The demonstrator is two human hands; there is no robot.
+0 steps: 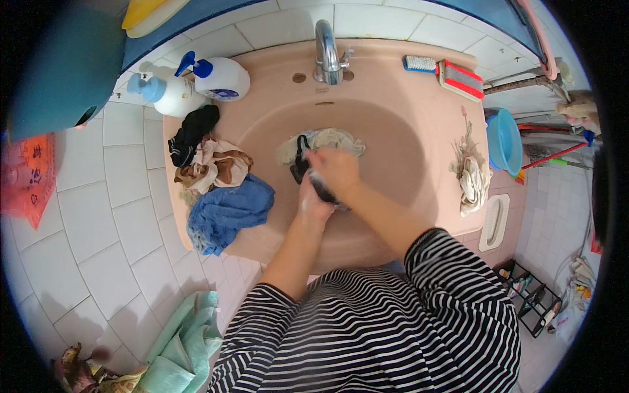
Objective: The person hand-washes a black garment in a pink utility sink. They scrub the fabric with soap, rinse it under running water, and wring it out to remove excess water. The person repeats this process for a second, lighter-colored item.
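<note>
Over the basin of a pink washbasin (393,137), both my hands grip a small black cloth item (322,190) with suds on it. My left hand (314,199) holds it from below. Pressed against its upper part is my right hand (339,169), slightly blurred and closed on the fabric. A black loop of the item sticks up past my fingers. Behind my hands, a whitish wet cloth (339,137) lies in the bowl below the chrome faucet (328,54). My hands hide part of both fabrics, so I cannot tell what garment the black one is.
Black fabric (196,130), brown-and-cream cloth (216,164) and blue cloth (233,206) crowd the left rim. Two pump bottles (223,78) stand behind them. Brushes (459,78) lie back right; a cream cloth (472,186) is on the right edge. A blue basin (506,140) hangs beyond.
</note>
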